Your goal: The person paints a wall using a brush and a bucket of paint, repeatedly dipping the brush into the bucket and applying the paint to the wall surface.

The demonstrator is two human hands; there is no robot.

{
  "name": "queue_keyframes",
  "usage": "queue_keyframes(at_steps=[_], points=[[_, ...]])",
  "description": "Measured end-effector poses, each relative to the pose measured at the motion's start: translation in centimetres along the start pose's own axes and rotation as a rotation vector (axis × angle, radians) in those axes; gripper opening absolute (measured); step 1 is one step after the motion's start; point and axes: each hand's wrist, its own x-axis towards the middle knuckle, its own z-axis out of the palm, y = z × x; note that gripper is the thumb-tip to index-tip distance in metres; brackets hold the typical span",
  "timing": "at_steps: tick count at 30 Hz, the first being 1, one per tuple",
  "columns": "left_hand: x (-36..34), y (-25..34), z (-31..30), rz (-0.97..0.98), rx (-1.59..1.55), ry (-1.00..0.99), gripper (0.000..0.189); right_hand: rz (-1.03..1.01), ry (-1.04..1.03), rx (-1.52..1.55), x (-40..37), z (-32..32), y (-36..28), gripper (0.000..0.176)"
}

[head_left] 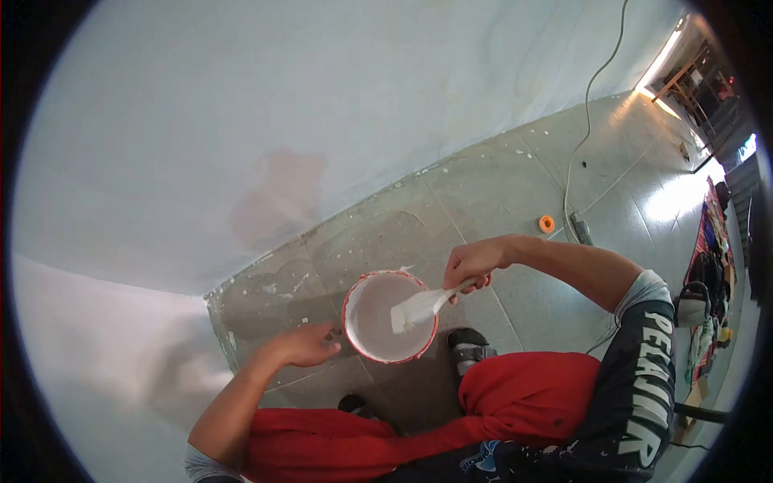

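Observation:
My right hand (473,267) is closed round the handle of a flat white paintbrush (415,311), its broad end pointing down and left over the bucket. The round bucket (345,315) has a red rim smeared with white and holds a pale, whitish liquid (374,334). Just left of that rim is my left hand (308,344), empty, with thumb and fingers apart and pointing toward the bucket. The bucket stands on the tiled floor in front of my feet, between my two hands.
A pale wall (201,145) with a pinkish patch (282,193) rises ahead and left. White spots mark the grey tile floor (515,193). An orange tape roll (546,224), a cable (586,121) and a power strip (580,229) lie to the right, with a cloth of shoes (708,266) beyond.

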Motion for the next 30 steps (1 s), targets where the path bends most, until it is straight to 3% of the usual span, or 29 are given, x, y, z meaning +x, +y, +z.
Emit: queue_keyframes(at_steps=[2, 6, 9, 11, 15, 17, 21, 23, 25, 28, 30], points=[[0.2, 0.1, 0.1, 0.023, -0.025, 0.001, 0.053, -0.018, -0.109, 0.087, -0.2, -0.1, 0.0, 0.027], [0.4, 0.7, -0.3, 0.071, -0.152, -0.060, 0.063, -0.014, -0.028, -0.108, 0.0, -0.3, -0.2, 0.028], [0.6, 0.3, -0.1, 0.114, -0.264, -0.066, 0.065, -0.003, -0.107, 0.062, 0.1, -0.1, 0.1, 0.029], [0.6, -0.2, 0.4, 0.151, -0.309, -0.043, 0.066, -0.049, -0.014, -0.122, 0.6, -0.2, 0.5, 0.031], [0.6, -0.8, 1.0, 0.148, -0.299, -0.053, 0.068, -0.037, -0.089, 0.011, 0.9, 0.1, 0.7, 0.029], [0.5, -0.6, 0.8, 0.134, -0.296, -0.058, 0.069, -0.070, 0.030, -0.168, 1.2, 0.0, 0.7, 0.030], [-0.2, 0.8, -0.5, 0.050, -0.058, -0.043, 0.051, -0.110, 0.016, -0.002, 0.0, 0.4, -0.1, 0.028], [0.0, 0.7, -0.8, 0.016, 0.036, -0.024, 0.044, -0.251, 0.112, 0.050, -0.5, 0.3, -0.5, 0.027], [0.8, -0.5, -0.9, -0.022, 0.073, -0.153, 0.037, -0.303, 0.169, 0.076, -1.5, 0.3, -1.3, 0.027], [1.6, -2.9, -0.1, 0.138, 0.099, -0.079, 0.036, -0.460, 0.287, 0.202, -3.3, -0.4, -2.6, 0.028], [2.0, -3.2, -0.3, 0.129, 0.154, -0.072, 0.038, -0.556, 0.348, 0.301, -4.2, -0.9, -3.1, 0.030]])
